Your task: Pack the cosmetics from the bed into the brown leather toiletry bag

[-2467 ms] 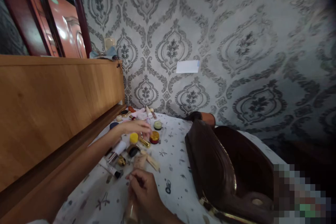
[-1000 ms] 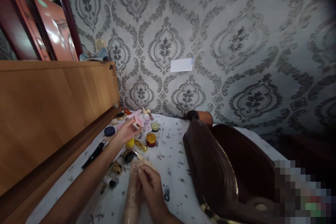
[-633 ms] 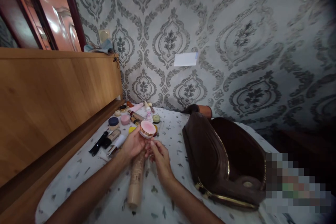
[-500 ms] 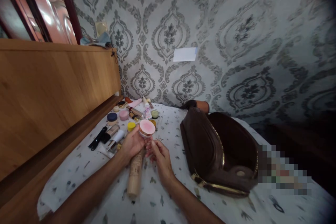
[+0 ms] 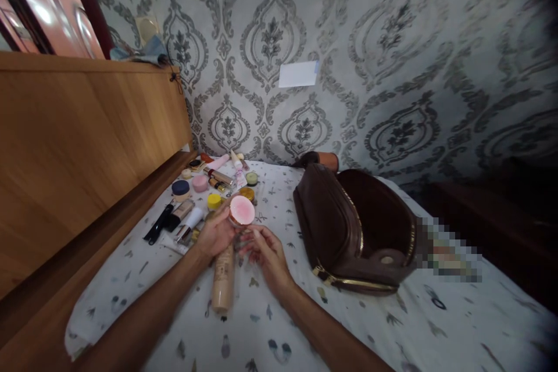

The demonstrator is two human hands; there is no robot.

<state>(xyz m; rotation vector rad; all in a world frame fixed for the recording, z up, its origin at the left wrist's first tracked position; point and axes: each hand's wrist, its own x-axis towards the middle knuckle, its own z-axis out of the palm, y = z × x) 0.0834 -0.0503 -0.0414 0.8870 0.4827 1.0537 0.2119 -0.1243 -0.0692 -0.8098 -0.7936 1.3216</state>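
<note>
Pink-topped jar (image 5: pixel 242 210), round and squat, is up in the person's left hand (image 5: pixel 217 233), over the white printed sheet (image 5: pixel 174 319), between the sheet's left edge and the brown bag (image 5: pixel 349 232). From where I stand its flat top tilts toward the person, so I get nearly the full circle: soft pale pink, a rosier blush toward the middle, a thin light rim all round. Below the rim a coppery, shiny band catches the light along the lower left side; I can't make out any lettering. The left fingers are bent around the jar's left side and underside, parted just as far as its body and gripping it. The right hand (image 5: pixel 269 257) sits just beside, its fingers loosely curled with the thumb near their tips, close under the jar's lower rim; I can't tell whether they touch it or pinch something small. A beige tube (image 5: pixel 222 288) points toward the sheet's near edge, its far end hidden behind the left hand. Just beyond the jar are an amber-lidded pot (image 5: pixel 247 193) and a yellow lid (image 5: pixel 214 201); nearer the sheet's left edge sit a navy-lidded jar (image 5: pixel 180 188) and a smaller pink pot (image 5: pixel 200 183).
</note>
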